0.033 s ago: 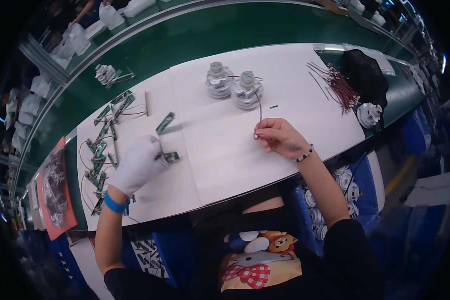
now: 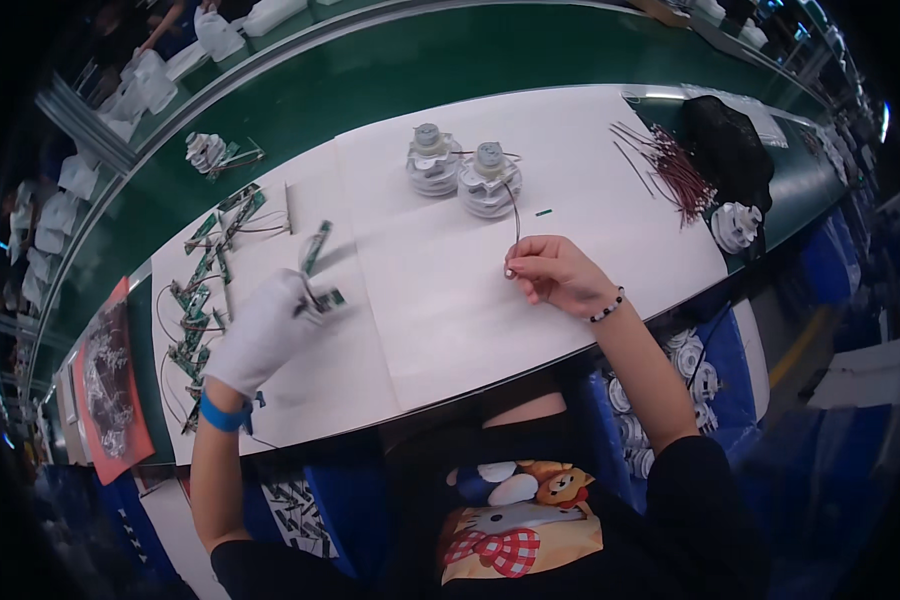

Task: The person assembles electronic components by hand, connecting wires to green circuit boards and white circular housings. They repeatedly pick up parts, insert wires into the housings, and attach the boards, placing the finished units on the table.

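Note:
My left hand [image 2: 262, 335], in a white glove with a blue band at its wrist, is closed on small green circuit boards [image 2: 317, 248] joined by dark wires. One board points up and another sticks out to the right of the fingers. My bare right hand [image 2: 562, 276] pinches the end of a thin wire [image 2: 517, 225]. That wire runs up to a round white motor unit [image 2: 490, 180] with a grey cap. A second motor unit [image 2: 432, 162] stands just behind it to the left. More wired circuit boards [image 2: 202, 290] lie in a row beside my left hand.
A small green strip [image 2: 543, 212] lies on the white sheet [image 2: 450, 300]. Dark red wires [image 2: 675, 175], a black bag [image 2: 730, 150] and a white unit [image 2: 737, 228] are at the right. Another unit [image 2: 206, 151] sits far left. A blue bin [image 2: 735, 415] of white parts stands below the table edge.
My left hand has shifted slightly up and left, and the upper board has swung more upright. My right hand has barely moved and keeps its pinch on the wire.

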Tool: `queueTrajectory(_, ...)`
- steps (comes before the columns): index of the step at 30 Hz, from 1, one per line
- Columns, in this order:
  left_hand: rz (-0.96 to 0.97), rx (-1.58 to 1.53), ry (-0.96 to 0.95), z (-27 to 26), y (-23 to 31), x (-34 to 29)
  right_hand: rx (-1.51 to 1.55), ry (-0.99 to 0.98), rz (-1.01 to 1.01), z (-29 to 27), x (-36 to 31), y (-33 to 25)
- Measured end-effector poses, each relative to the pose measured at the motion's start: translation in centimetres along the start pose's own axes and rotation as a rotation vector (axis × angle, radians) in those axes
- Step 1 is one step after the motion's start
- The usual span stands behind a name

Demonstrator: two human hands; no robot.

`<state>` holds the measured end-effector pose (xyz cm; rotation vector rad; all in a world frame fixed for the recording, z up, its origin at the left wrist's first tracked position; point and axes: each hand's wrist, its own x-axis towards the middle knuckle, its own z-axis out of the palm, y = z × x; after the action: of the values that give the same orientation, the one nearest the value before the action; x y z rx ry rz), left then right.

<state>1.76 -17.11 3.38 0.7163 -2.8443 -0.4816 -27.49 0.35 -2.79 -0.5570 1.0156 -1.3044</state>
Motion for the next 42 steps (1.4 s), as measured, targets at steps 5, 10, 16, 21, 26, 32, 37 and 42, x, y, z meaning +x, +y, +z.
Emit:
queueTrajectory(5,-0.637,-0.684,-0.064,-2.4,5.3,1.1,-0.038,-0.046,0.0,-0.1,-1.2,-0.3)
queueTrajectory(10,-0.55,-0.996,-0.243,1.6,10.3,0.9,-0.068,-0.13,-0.071,2.7,-3.5,0.0)
queueTrajectory(16,-0.537,-1.077,-0.364,3.8,11.9,0.0,-0.384,0.121,-0.307,6.0,-5.9,2.0)
queueTrajectory(21,-0.533,-1.09,-0.314,4.4,12.3,-0.5,-0.731,0.285,-0.562,6.6,-5.8,3.6)
queueTrajectory(26,-0.539,-1.105,-0.331,4.5,12.3,-0.5,-0.848,0.317,-0.707,6.9,-5.0,4.4)
queueTrajectory(32,-0.558,-1.177,-0.302,5.0,12.4,-0.5,-0.935,0.394,-0.788,7.1,-4.7,4.8)
queueTrajectory(37,-0.395,-1.04,-0.134,6.3,12.6,-1.1,-1.07,0.415,-0.859,7.9,-4.9,4.6)
queueTrajectory(42,-0.425,-1.061,-0.239,5.5,12.8,-0.8,-1.287,0.177,-1.057,5.8,-4.2,4.1)
